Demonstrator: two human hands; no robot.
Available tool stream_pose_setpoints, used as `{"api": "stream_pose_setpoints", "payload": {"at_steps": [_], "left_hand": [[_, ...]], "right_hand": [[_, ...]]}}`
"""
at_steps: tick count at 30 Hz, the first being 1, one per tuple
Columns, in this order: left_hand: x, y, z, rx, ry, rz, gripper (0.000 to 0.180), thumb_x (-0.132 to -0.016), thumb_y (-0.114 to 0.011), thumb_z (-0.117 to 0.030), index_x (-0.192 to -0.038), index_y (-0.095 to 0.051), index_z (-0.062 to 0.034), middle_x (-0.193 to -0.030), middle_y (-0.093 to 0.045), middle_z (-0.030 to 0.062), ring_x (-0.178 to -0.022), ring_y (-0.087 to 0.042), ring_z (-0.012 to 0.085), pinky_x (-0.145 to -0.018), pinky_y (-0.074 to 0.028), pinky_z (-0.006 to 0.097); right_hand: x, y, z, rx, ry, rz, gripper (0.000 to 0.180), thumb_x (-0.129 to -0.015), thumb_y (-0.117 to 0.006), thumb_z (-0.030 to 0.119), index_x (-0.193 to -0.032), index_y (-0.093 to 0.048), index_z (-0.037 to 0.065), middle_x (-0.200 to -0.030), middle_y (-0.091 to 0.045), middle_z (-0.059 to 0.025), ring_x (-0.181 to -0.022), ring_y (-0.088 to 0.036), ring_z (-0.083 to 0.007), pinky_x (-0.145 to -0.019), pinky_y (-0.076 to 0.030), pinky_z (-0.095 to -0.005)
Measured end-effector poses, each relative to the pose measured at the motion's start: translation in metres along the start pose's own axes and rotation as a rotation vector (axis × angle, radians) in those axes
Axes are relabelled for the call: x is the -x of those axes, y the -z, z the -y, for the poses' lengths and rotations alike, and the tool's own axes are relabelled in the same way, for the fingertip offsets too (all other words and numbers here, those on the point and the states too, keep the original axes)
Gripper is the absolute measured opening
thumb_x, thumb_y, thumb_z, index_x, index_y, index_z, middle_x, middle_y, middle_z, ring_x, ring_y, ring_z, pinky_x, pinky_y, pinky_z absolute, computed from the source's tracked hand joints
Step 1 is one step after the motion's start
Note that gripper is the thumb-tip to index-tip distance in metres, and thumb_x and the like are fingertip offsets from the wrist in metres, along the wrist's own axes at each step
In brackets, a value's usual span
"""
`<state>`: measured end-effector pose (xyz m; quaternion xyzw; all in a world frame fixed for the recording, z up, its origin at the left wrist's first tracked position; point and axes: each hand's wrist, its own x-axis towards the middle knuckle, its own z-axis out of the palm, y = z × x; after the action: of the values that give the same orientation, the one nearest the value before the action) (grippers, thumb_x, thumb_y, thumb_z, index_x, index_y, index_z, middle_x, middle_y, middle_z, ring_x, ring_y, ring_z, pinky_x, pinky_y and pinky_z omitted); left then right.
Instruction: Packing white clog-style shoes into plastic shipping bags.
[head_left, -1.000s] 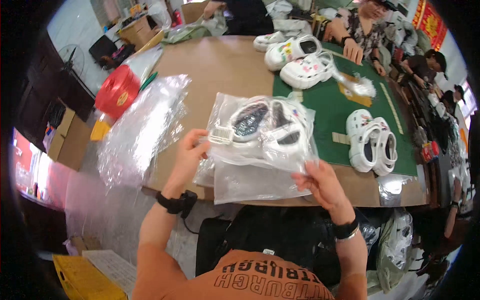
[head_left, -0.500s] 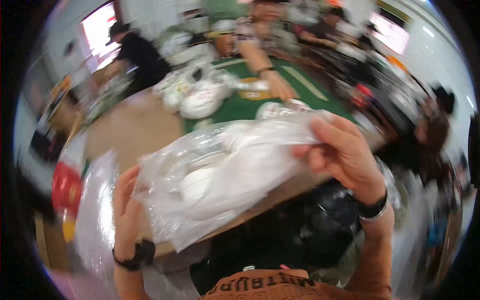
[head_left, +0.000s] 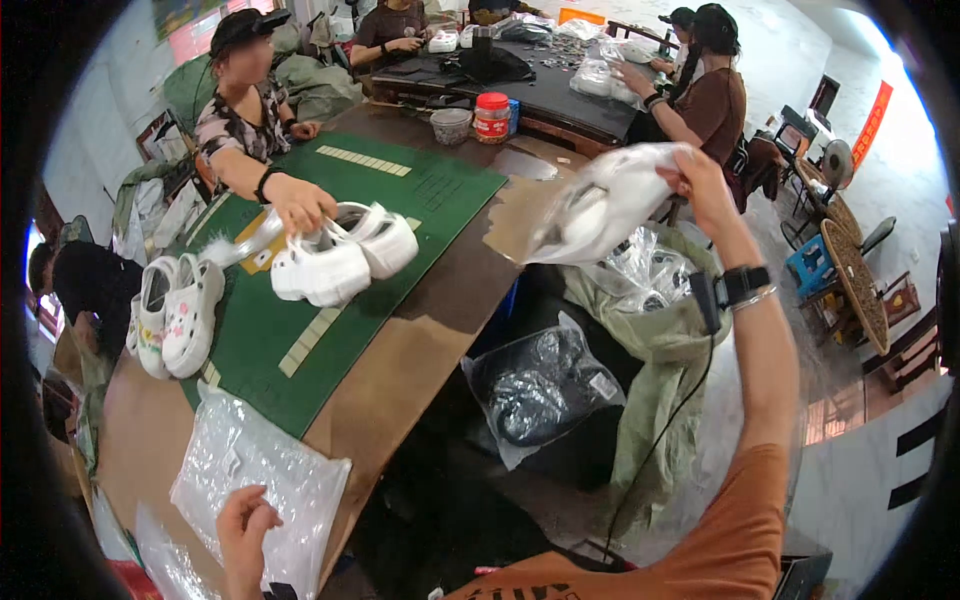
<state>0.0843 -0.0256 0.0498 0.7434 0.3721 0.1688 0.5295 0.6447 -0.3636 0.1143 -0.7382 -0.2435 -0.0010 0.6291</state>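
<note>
My right hand (head_left: 703, 190), raised at the right, grips the end of a clear plastic bag (head_left: 548, 222) with white clogs (head_left: 585, 215) inside. The bag hangs over an open green woven sack (head_left: 640, 335), where bagged shoes (head_left: 650, 270) lie. Nothing is held in my left hand (head_left: 246, 522), its fingers loosely curled and apart. It hovers over a stack of clear plastic bags (head_left: 265, 465) on the near table edge. Across the table, a co-worker's hand (head_left: 300, 203) holds a pair of white clogs (head_left: 345, 258) above the green mat (head_left: 250, 355).
Decorated white clogs (head_left: 180, 315) stand at the mat's left. A bag of dark clogs (head_left: 545, 385) lies below the table edge. A red-lidded jar (head_left: 492, 118) and a grey tub (head_left: 452, 126) stand farther back. Several people sit around a dark table (head_left: 540, 85).
My view has turned right. My left hand has let go of the bagged clogs, and my right hand has carried them right, over the sack. The co-worker has lifted white clogs.
</note>
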Motion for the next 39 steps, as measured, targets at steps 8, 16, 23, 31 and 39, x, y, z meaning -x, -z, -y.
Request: {"api": "stream_pose_setpoints", "payload": {"at_steps": [8, 16, 23, 31, 39], "left_hand": [[0.005, -0.039, 0.004, -0.116, 0.153, 0.111, 0.032, -0.088, -0.055, -0.014, -0.116, -0.053, 0.0002, -0.087, -0.056, 0.0046, -0.078, -0.053, 0.0124, -0.071, -0.044, 0.025], [0.023, -0.049, 0.001, -0.294, 0.332, 0.139, 0.041, -0.088, -0.053, -0.019, -0.124, -0.047, -0.0007, -0.106, -0.056, 0.0136, -0.097, -0.054, 0.0221, -0.084, -0.044, 0.036], [-0.015, -0.068, -0.003, -0.436, 0.113, 0.203, 0.03, -0.084, -0.058, -0.015, -0.111, -0.056, -0.0041, -0.086, -0.062, 0.0108, -0.075, -0.06, 0.0168, -0.069, -0.047, 0.028], [-0.003, -0.032, 0.031, -0.376, -0.036, 0.243, 0.029, -0.086, -0.055, -0.017, -0.114, -0.056, -0.007, -0.086, -0.061, 0.0072, -0.073, -0.057, 0.0162, -0.068, -0.047, 0.028], [0.035, 0.028, 0.058, -0.496, 0.075, 0.157, 0.033, -0.087, -0.055, -0.021, -0.118, -0.053, -0.0116, -0.088, -0.06, 0.0091, -0.078, -0.059, 0.0213, -0.07, -0.047, 0.032]], "right_hand": [[0.075, 0.095, -0.418, 0.283, -0.467, -0.913, 0.031, -0.086, -0.049, 0.032, -0.092, -0.057, 0.003, -0.083, -0.06, -0.0112, -0.075, -0.059, -0.0239, -0.069, -0.042, -0.0359], [0.061, 0.022, -0.406, 1.273, -0.131, 0.003, 0.022, -0.061, -0.071, 0.023, -0.068, -0.06, 0.006, -0.069, -0.059, -0.0146, -0.074, -0.057, -0.0351, -0.064, -0.047, -0.0445], [0.081, 0.099, -0.454, -0.39, -0.918, -0.55, 0.034, -0.087, -0.041, 0.044, -0.11, -0.047, 0.02, -0.112, -0.057, 0.0003, -0.087, -0.054, -0.0153, -0.072, -0.036, -0.0402], [0.076, 0.109, -0.461, -0.43, -0.757, -0.63, 0.047, -0.078, -0.05, 0.051, -0.103, -0.051, 0.012, -0.091, -0.056, -0.0002, -0.083, -0.05, -0.0143, -0.071, -0.039, -0.0326], [-0.052, -0.076, -0.305, -0.39, -0.634, -0.217, 0.03, -0.082, -0.056, 0.034, -0.104, -0.054, 0.015, -0.089, -0.055, 0.0035, -0.076, -0.05, -0.0112, -0.066, -0.039, -0.0303]]}}
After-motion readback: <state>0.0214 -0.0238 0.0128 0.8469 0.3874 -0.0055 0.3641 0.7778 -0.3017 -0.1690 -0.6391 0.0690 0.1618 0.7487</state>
